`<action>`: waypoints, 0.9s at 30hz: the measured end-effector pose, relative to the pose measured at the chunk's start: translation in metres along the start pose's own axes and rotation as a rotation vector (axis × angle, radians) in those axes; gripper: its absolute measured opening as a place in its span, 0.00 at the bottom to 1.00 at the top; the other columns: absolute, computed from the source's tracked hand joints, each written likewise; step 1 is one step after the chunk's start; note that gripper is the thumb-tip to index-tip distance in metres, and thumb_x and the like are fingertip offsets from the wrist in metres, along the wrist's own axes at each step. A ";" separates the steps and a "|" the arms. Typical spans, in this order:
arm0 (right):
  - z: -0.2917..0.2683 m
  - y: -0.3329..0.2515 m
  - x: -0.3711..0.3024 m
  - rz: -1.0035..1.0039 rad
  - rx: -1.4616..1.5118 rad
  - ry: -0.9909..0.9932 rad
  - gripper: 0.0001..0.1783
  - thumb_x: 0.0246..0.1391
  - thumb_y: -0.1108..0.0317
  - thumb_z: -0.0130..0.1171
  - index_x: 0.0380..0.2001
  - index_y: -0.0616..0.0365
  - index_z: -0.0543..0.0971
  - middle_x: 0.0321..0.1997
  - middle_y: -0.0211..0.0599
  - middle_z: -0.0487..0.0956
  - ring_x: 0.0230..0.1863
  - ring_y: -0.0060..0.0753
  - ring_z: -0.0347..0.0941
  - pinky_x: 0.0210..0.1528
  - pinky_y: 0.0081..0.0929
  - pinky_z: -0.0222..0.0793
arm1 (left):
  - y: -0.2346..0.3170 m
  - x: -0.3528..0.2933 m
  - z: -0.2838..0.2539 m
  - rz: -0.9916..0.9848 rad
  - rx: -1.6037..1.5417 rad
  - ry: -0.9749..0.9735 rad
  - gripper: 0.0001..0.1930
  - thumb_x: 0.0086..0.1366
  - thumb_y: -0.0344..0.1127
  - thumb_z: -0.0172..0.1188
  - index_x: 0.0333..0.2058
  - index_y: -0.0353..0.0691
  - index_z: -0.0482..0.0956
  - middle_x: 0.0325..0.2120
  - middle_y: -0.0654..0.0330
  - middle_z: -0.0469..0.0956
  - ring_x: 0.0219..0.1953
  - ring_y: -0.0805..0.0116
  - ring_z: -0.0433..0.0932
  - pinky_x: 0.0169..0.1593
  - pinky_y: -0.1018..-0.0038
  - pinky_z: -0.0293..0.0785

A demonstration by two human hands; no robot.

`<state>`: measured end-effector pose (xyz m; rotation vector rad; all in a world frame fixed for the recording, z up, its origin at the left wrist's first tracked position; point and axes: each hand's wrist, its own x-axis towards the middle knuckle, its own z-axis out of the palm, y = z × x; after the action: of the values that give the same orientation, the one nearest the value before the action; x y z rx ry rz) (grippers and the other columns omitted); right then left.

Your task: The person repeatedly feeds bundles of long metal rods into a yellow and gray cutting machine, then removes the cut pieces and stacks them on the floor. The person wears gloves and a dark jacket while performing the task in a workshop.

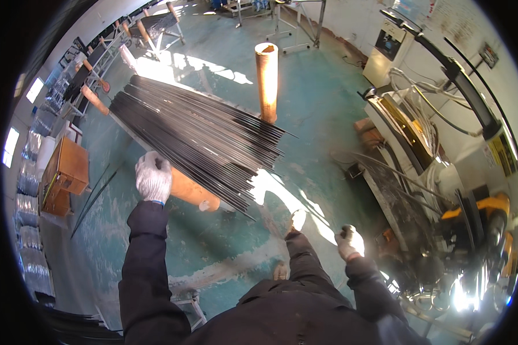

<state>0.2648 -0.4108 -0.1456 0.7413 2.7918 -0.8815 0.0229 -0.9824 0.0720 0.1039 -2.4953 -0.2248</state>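
My left hand (153, 177), in a whitish work glove, is curled closed in front of the upper end of an orange-brown cardboard tube (193, 192). Whether it grips the tube or something thin is hidden. Just beyond it, a broad layer of long thin black rods (193, 135) lies on a low rack, their near ends uneven. A second cardboard tube (267, 83) stands upright on the far side of the rods. Away from the rods, at my right side, my gloved right hand (349, 241) has its fingers curled in; what they hold, if anything, does not show.
To the right stands a machine (411, 129) with hoses and a yellow panel, beside a long metal bench (397, 213). A brown wooden cabinet (66, 169) is at the left, with stacked wrapped bundles (31, 207) behind it. Loose black strips (92, 198) lie on the green floor.
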 end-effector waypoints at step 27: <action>0.332 -0.385 0.444 -0.435 -0.408 -0.117 0.55 0.47 0.37 0.83 0.68 0.60 0.73 0.66 0.53 0.75 0.68 0.59 0.71 0.70 0.59 0.70 | 0.005 0.079 0.074 -0.222 0.363 -0.247 0.11 0.64 0.25 0.68 0.45 0.37 0.86 0.45 0.51 0.88 0.43 0.48 0.83 0.54 0.54 0.72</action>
<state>-0.3205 -0.6877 -0.3367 0.0206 2.9239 -0.3549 -0.0854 -0.9774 0.0604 0.5325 -2.7445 0.1364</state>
